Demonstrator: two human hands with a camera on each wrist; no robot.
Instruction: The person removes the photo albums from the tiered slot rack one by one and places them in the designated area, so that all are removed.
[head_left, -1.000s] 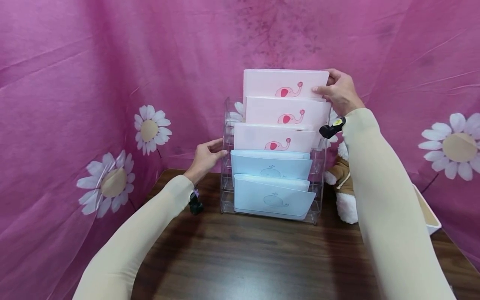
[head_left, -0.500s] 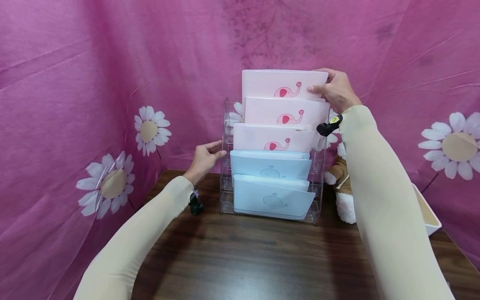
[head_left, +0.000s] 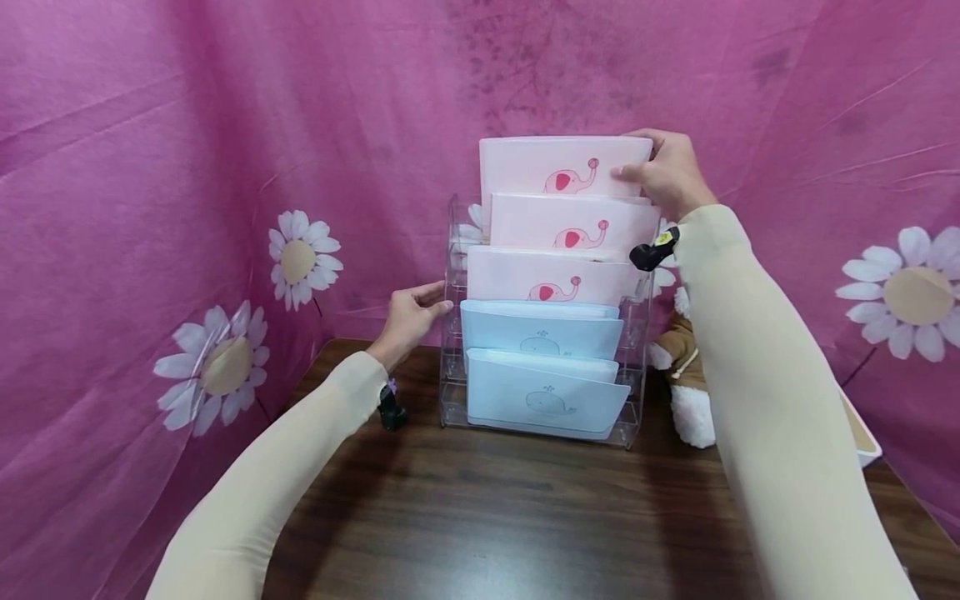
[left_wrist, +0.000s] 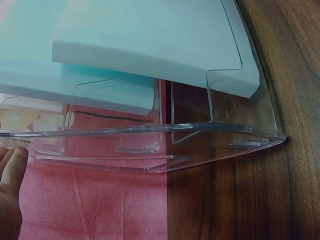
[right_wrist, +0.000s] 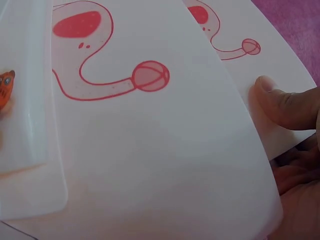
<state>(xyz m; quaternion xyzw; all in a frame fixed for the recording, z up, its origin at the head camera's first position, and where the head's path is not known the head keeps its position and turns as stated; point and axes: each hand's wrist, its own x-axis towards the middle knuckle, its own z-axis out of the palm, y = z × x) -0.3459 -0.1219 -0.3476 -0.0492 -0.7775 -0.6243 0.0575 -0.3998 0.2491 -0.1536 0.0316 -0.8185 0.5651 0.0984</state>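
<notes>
A clear plastic tiered rack (head_left: 632,408) stands upright on the table. It bears several folders, pink ones with an elephant drawing behind pale blue ones with a whale. My right hand (head_left: 675,171) pinches the right edge of the rearmost pink folder (head_left: 517,162), thumb in front and fingers behind. That thumb (right_wrist: 285,102) shows on the white-pink cover in the right wrist view. In front of it is a second pink folder (head_left: 525,221). My left hand (head_left: 408,321) rests its thumb and fingers against the rack's left side; mostly its thumb shows in the left wrist view.
A plush toy (head_left: 682,358) in brown clothing sits right of the rack, partly behind my right sleeve. Beyond it is a white-rimmed box (head_left: 868,450). A pink flowered cloth (head_left: 360,150) hangs behind and beside the brown wooden table (head_left: 480,517).
My right hand and the rearmost pink folder have shifted a little to the left and slightly up. The left hand and the rack have barely moved.
</notes>
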